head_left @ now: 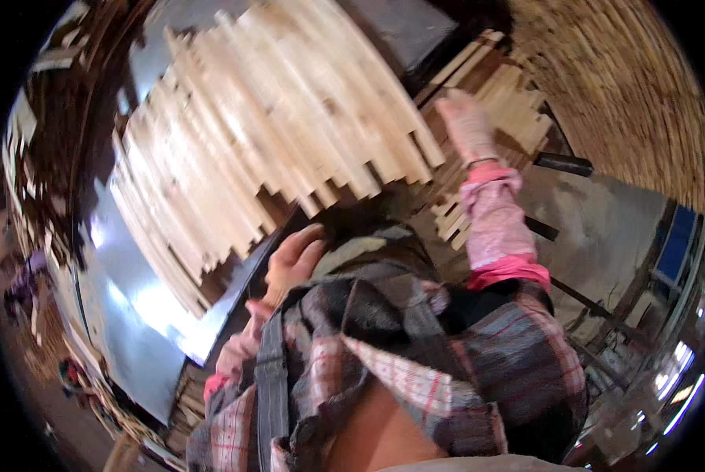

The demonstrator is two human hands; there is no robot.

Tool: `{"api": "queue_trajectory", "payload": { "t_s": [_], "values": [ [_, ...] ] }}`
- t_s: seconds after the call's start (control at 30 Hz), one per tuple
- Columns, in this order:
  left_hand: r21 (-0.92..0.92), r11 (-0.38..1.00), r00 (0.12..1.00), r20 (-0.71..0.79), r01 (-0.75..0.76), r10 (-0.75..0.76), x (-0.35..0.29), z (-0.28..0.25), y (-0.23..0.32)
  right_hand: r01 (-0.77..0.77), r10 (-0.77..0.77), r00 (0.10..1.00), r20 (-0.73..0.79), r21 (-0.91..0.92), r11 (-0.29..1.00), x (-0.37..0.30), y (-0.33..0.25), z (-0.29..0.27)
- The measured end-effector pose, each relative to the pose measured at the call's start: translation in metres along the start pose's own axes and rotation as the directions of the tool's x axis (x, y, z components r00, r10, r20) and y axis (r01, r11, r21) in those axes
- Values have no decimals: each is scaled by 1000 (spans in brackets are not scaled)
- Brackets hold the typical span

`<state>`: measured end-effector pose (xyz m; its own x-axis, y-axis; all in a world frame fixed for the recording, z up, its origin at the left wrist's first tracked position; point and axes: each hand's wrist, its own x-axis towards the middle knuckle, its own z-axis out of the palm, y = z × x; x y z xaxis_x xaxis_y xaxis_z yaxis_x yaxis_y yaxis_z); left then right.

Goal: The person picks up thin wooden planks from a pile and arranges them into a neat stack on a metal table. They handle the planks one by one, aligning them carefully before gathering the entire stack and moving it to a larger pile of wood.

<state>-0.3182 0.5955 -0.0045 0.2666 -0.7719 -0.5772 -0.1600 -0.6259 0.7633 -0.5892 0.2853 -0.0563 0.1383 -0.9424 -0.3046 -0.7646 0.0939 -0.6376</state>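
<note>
Pale wooden slats [282, 102] lie side by side in a wide layer on a shiny metal table, their near ends uneven. My left hand [293, 263] is close to my body, just short of those ends, with its fingers curled; whatever they may hold is hidden. Out to the right, my right hand [468, 130] reaches over a smaller stack of wooden slats [514, 110]. Its fingers point down at the stack's left side and are blurred, so their grip does not show. Pink sleeves cover both forearms.
The metal table [132, 291] shows at the left of the layer. A tall mass of stacked thin wood strips [628, 94] rises at the far right. Dark bars [565, 164] jut out beside the smaller stack. More wood pieces [77, 141] are heaped at the far left.
</note>
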Motion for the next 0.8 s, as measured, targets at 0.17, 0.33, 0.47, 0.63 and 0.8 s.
{"api": "queue_trajectory", "payload": {
  "t_s": [0.17,0.33,0.47,0.63,0.8],
  "values": [
    [-163,945,949,190,283,-251,14,-2,-25,66,-63,997,-47,54,996,12,-14,31],
    [-212,911,934,142,353,-328,25,-9,-35,141,-151,988,-32,-200,969,37,-66,47],
    [-434,858,959,72,276,-273,38,1,-48,208,-201,978,55,-284,936,88,-79,63],
    [-288,930,954,-125,227,-271,69,10,-49,254,-161,934,319,-278,926,124,-97,79],
    [-366,872,914,-116,325,-389,75,4,7,215,-135,940,312,-239,947,125,-93,81]
  ]
}}
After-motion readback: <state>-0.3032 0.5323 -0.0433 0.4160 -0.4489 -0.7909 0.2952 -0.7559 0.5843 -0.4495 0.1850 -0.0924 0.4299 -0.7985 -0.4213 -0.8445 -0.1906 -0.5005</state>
